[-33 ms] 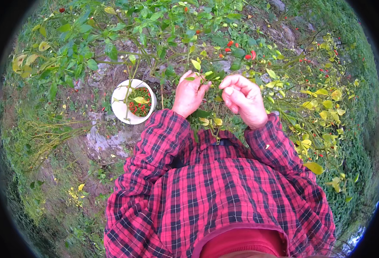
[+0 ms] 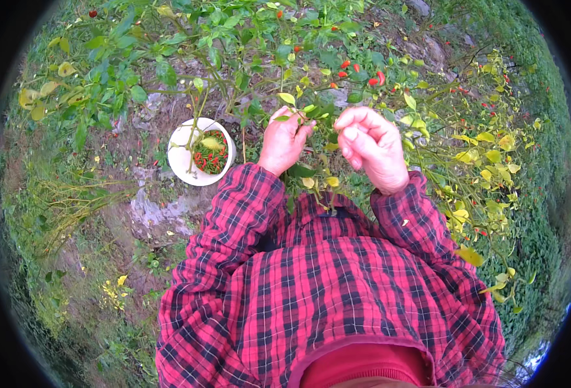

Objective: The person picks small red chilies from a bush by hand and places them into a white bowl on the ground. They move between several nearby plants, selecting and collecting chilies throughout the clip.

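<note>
My left hand (image 2: 281,143) is closed around a leafy chili stem. Small green chilies (image 2: 308,109) and a pale yellow-green leaf (image 2: 287,98) stick out just past its fingertips. To its right, a little apart, my right hand (image 2: 374,147) is closed in a pinch, thumb against the fingers; whatever may be between the tips is too small to make out. Ripe red chilies (image 2: 375,80) hang on the plant beyond my right hand. Left of my left hand stands a white bucket (image 2: 180,157), partly filled with small red and green chilies (image 2: 210,155).
Chili plants (image 2: 233,39) with green leaves spread across the far side, and thin stems cross in front of the bucket. Yellowing branches (image 2: 486,155) reach in close on the right. Grey rocks (image 2: 159,213) lie in the soil at the left.
My right hand has shifted very slightly right, and the leaves around both hands have swayed a little. The left hand has hardly moved.
</note>
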A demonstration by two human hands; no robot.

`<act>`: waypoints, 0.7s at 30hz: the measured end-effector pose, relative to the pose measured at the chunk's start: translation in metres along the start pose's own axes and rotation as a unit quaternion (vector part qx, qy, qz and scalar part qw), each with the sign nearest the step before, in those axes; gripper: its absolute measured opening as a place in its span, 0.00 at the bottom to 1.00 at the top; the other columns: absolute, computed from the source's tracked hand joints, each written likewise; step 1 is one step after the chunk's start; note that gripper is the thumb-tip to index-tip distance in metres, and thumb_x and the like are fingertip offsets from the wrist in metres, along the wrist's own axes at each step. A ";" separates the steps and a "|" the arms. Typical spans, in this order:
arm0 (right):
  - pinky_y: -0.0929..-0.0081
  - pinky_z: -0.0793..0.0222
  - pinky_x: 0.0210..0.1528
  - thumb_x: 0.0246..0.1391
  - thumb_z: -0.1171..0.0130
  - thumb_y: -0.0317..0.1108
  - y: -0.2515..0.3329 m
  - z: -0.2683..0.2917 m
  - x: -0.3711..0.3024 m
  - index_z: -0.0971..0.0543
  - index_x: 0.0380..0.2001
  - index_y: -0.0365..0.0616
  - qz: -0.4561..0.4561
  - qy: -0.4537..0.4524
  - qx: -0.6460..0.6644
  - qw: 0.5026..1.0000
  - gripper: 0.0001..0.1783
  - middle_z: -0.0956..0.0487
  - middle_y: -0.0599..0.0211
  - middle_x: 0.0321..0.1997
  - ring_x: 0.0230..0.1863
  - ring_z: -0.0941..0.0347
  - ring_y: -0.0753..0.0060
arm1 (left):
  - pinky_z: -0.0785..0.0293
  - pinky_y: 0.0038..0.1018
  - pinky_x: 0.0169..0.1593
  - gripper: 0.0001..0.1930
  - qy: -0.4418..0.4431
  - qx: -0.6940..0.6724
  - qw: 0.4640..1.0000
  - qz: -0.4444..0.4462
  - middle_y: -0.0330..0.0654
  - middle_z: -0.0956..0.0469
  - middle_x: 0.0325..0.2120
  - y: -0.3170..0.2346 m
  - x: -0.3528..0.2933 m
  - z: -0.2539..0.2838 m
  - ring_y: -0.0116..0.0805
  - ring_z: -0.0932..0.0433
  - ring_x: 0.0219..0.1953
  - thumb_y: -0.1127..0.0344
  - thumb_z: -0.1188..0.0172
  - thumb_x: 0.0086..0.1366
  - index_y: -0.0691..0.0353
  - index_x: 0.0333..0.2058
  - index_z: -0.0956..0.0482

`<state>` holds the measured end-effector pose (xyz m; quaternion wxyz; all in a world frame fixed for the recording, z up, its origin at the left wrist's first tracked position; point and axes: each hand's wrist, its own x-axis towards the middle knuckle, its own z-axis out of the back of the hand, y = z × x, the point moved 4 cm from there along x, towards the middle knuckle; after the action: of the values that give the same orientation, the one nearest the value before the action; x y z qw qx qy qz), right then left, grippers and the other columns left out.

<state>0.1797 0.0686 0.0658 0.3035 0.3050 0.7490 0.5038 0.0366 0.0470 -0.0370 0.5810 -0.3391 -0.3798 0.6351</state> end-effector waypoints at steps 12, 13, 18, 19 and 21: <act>0.78 0.37 0.24 0.51 0.48 0.39 -0.028 0.015 0.037 0.26 0.29 0.39 -0.025 -0.123 -0.307 0.943 0.13 0.29 0.72 0.19 0.20 0.33 0.76 | 0.32 0.23 0.36 0.07 -0.078 0.008 0.993 -0.084 0.43 0.25 0.24 0.020 -0.016 0.013 0.28 0.27 0.29 0.77 0.50 0.53 0.66 0.31 0.25; 0.76 0.36 0.25 0.50 0.47 0.41 -0.028 0.012 0.037 0.26 0.28 0.38 -0.021 -0.107 -0.399 0.911 0.15 0.28 0.68 0.18 0.20 0.32 0.74 | 0.32 0.24 0.39 0.06 -0.064 -0.031 0.996 -0.052 0.45 0.25 0.24 0.021 -0.015 0.011 0.29 0.26 0.31 0.77 0.50 0.53 0.66 0.30 0.25; 0.68 0.34 0.29 0.45 0.44 0.46 -0.034 0.005 0.036 0.25 0.29 0.37 -0.059 -0.080 -0.503 0.859 0.19 0.25 0.56 0.21 0.25 0.27 0.64 | 0.34 0.33 0.44 0.04 -0.080 -0.040 0.993 -0.075 0.49 0.26 0.25 0.016 -0.015 0.011 0.45 0.28 0.34 0.76 0.47 0.50 0.66 0.27 0.26; 0.66 0.33 0.30 0.44 0.43 0.45 -0.034 0.003 0.036 0.25 0.29 0.37 -0.051 -0.073 -0.512 0.854 0.19 0.25 0.54 0.22 0.27 0.26 0.61 | 0.34 0.36 0.43 0.05 -0.084 -0.031 0.993 -0.082 0.49 0.27 0.24 0.015 -0.015 0.011 0.49 0.29 0.34 0.75 0.46 0.49 0.66 0.27 0.25; 0.65 0.33 0.30 0.44 0.44 0.45 -0.036 0.001 0.036 0.25 0.28 0.37 -0.052 -0.049 -0.555 0.829 0.19 0.25 0.54 0.21 0.27 0.26 0.58 | 0.34 0.35 0.43 0.05 -0.102 -0.021 0.988 -0.113 0.48 0.27 0.24 0.010 -0.014 0.013 0.48 0.29 0.34 0.74 0.45 0.49 0.66 0.28 0.25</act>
<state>0.1524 0.0856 0.0268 0.4838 0.0707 0.3421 0.8024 0.0217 0.0314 -0.0400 0.5996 -0.2395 -0.4866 0.5886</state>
